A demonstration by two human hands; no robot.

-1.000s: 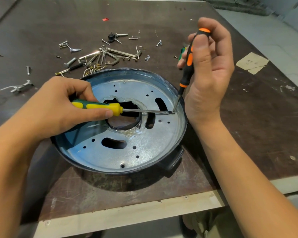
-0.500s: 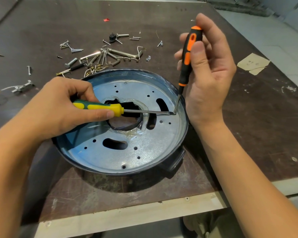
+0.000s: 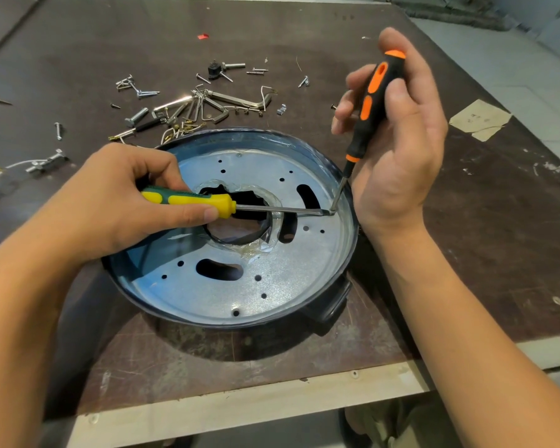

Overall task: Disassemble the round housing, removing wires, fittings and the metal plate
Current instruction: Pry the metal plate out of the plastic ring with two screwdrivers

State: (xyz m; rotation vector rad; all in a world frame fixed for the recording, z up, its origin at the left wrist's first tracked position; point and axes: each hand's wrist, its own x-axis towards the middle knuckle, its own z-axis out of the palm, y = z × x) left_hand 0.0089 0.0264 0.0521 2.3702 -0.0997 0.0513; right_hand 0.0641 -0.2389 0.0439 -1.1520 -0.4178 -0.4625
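The dark round housing (image 3: 332, 305) lies open side up on the table, with the perforated metal plate (image 3: 282, 286) seated inside it. My left hand (image 3: 110, 202) grips a yellow-green screwdriver (image 3: 188, 200) held almost flat across the plate. My right hand (image 3: 398, 140) holds a black-orange screwdriver (image 3: 374, 92) nearly upright. Both tips meet at the plate's right edge, close to the housing wall. Clear torn film rings the plate's centre hole (image 3: 236, 227).
Loose screws, bolts and hex keys (image 3: 207, 101) lie scattered on the table behind the housing. A white wire with a metal fitting (image 3: 42, 163) lies at the left. A taped paper patch (image 3: 479, 119) is at the right. The table's pale front edge (image 3: 240, 405) runs just below the housing.
My right hand has tilted the black-orange screwdriver a little more upright, its handle top shifting slightly left. The left hand, its screwdriver and the housing stay put.
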